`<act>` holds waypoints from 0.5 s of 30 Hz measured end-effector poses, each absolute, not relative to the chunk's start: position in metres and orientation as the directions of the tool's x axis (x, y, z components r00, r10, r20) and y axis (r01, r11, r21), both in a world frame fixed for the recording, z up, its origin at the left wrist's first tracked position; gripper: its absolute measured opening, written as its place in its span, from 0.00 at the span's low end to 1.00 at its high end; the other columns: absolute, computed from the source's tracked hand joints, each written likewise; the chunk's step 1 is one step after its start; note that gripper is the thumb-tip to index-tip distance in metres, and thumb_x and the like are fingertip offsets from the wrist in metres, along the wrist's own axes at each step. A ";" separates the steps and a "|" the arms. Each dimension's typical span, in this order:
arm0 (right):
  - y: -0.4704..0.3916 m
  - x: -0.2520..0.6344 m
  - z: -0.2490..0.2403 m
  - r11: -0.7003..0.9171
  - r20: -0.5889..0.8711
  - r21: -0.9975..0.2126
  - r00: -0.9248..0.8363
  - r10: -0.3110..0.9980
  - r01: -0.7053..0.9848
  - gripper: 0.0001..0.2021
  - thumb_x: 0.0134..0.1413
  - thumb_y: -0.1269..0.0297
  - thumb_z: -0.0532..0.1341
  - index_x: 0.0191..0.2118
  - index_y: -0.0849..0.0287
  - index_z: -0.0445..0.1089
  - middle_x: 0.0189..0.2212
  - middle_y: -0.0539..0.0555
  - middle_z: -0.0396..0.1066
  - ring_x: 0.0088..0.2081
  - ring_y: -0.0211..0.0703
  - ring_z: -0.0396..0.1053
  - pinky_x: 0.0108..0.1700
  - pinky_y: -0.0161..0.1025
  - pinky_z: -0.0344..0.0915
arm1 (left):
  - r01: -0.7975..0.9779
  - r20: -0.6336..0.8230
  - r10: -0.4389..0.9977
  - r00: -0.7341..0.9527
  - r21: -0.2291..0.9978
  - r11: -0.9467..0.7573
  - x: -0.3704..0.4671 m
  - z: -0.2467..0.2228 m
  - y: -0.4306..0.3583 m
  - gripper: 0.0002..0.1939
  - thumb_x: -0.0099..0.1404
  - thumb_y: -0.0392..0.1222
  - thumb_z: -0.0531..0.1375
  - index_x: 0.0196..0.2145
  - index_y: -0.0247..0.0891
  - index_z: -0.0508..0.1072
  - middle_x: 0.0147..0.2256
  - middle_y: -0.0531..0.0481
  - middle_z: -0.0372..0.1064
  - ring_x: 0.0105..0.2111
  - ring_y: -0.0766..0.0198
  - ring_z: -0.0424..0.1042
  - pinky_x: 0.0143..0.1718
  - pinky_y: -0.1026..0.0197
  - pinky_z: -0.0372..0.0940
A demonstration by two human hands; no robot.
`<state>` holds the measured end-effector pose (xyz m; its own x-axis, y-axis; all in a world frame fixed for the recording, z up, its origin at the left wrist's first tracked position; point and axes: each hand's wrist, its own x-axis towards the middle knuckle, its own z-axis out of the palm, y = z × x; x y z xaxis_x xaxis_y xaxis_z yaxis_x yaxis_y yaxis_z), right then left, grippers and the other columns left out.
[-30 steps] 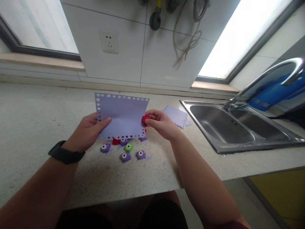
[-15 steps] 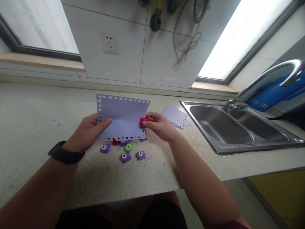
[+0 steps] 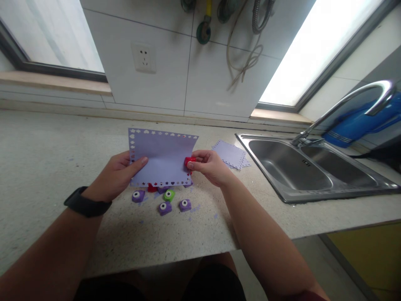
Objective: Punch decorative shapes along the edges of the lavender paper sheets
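Observation:
My left hand [image 3: 120, 173] grips the left edge of a lilac paper sheet [image 3: 163, 156], thumb in front and fingers behind. Small cut-out shapes such as stars, hearts and flowers line its top, left and bottom edges. At the right edge of the sheet, my right hand [image 3: 209, 166] is closed around a red craft punch [image 3: 189, 162]. Below the sheet on the counter lie a green punch [image 3: 169, 195] and several purple punches [image 3: 165, 207]. Another red punch [image 3: 152, 188] is partly hidden behind the paper.
Punched lilac sheets [image 3: 230, 154] lie in a stack right of my right hand. Beyond them is a steel double sink [image 3: 283, 196] with a curved faucet [image 3: 341, 104]. Lilac paper scraps [image 3: 196, 208] are scattered on the speckled counter [image 3: 62, 146]. A tiled wall stands behind.
The upper edge of the sheet has tipped slightly lower. My right hand and the red punch sit a touch lower, still at the right edge.

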<state>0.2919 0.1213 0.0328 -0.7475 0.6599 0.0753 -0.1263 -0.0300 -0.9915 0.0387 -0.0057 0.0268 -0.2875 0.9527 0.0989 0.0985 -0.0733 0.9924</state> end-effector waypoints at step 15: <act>0.122 0.289 0.026 -0.091 0.042 -0.986 -0.742 0.669 -0.138 0.12 0.47 0.59 0.75 0.34 0.60 0.77 0.29 0.52 0.77 0.30 0.38 0.73 0.35 0.38 0.70 | 0.093 0.105 0.953 -0.284 0.992 -0.082 0.037 0.027 -0.007 0.12 0.59 0.52 0.69 0.38 0.44 0.81 0.36 0.48 0.81 0.34 0.53 0.79 0.36 0.57 0.75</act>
